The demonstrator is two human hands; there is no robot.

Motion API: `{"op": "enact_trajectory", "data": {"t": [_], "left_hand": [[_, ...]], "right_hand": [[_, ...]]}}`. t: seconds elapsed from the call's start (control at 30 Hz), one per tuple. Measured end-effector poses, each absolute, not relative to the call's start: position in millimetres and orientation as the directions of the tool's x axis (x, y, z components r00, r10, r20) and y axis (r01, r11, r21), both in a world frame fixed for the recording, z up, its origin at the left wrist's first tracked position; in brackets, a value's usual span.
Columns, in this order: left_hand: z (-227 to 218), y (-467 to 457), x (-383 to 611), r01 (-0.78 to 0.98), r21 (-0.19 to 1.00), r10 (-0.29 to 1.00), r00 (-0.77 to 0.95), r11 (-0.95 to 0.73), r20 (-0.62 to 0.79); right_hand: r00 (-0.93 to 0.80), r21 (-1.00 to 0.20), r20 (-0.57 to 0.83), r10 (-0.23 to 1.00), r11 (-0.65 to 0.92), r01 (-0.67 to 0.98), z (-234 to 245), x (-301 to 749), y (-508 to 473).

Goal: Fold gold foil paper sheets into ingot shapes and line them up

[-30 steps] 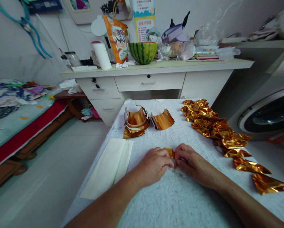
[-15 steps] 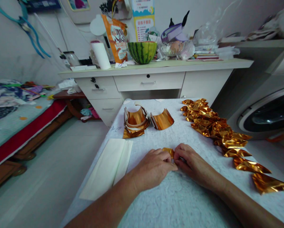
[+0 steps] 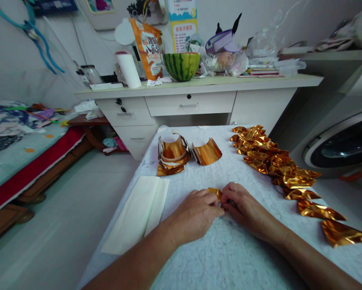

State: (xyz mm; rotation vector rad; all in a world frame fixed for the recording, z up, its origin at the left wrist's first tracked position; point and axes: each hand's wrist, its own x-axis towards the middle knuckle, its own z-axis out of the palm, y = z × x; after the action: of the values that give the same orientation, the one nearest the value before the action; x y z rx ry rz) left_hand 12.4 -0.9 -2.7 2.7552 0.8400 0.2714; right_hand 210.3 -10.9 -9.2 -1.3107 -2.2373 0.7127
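Note:
Between my two hands, over the middle of the table, is a small piece of gold foil paper [image 3: 215,193], mostly hidden by fingers. My left hand [image 3: 199,213] is closed on its left side, thumb and fingers pressed together. My right hand [image 3: 240,205] pinches its right end, fingertips close to the left thumb. Beyond the hands stand a curled stack of gold foil sheets [image 3: 172,151] and a smaller curled stack [image 3: 207,152]. Folded gold foil pieces [image 3: 282,167] lie in an overlapping row along the right. White paper sheets [image 3: 135,213] lie beside my left forearm.
The table [image 3: 229,257] has a pale quilted cover. Behind it a white desk [image 3: 193,86] holds a watermelon half [image 3: 181,66], an orange snack bag [image 3: 149,50] and a paper roll [image 3: 128,69]. A washing machine [image 3: 344,121] stands right, a bed [image 3: 26,161] left.
My fingertips have shifted very slightly at the gold foil paper, the left thumb a little to the left. Everything else stays where it was.

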Motion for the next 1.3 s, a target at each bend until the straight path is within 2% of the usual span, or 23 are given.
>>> {"op": "enact_trajectory", "data": {"t": [0.13, 0.4, 0.47, 0.6, 0.7, 0.77, 0.87, 1.0, 1.17, 1.3], "left_hand": [[-4, -2, 13, 0.519, 0.261, 0.557, 0.825, -0.814, 0.097], [0, -2, 13, 0.521, 0.308, 0.568, 0.819, -0.796, 0.081], [-1, -1, 12, 0.513, 0.353, 0.574, 0.814, -0.782, 0.089], [0, 3, 8, 0.458, 0.535, 0.606, 0.785, -0.71, 0.132], [5, 8, 5, 0.443, 0.646, 0.697, 0.689, -0.621, 0.197], [9, 12, 2, 0.469, 0.669, 0.77, 0.585, -0.577, 0.254], [12, 17, -4, 0.574, 0.625, 0.83, 0.503, -0.529, 0.241], [13, 21, -14, 0.705, 0.477, 0.824, 0.563, -0.524, 0.074], [13, 20, -19, 0.707, 0.425, 0.771, 0.636, -0.565, -0.034], [10, 20, -16, 0.682, 0.414, 0.737, 0.675, -0.603, -0.039]], "right_hand": [[-0.39, -0.63, 0.132, 0.911, 0.381, 0.677, -15, 210, -11], [-0.344, -0.637, 0.132, 0.93, 0.346, 0.689, -17, 211, -10], [-0.368, -0.632, 0.133, 0.92, 0.365, 0.683, -15, 211, -10], [-0.459, -0.62, 0.132, 0.878, 0.435, 0.653, -9, 213, -11], [-0.501, -0.6, 0.13, 0.856, 0.47, 0.647, -6, 215, -12], [-0.51, -0.582, 0.119, 0.852, 0.476, 0.66, -5, 216, -12], [-0.521, -0.546, 0.092, 0.848, 0.481, 0.686, -3, 216, -13], [-0.544, -0.453, 0.055, 0.837, 0.506, 0.734, 1, 213, -14], [-0.601, -0.328, 0.079, 0.795, 0.59, 0.738, 3, 210, -17], [-0.623, -0.26, 0.104, 0.776, 0.625, 0.736, 1, 208, -18]]}}
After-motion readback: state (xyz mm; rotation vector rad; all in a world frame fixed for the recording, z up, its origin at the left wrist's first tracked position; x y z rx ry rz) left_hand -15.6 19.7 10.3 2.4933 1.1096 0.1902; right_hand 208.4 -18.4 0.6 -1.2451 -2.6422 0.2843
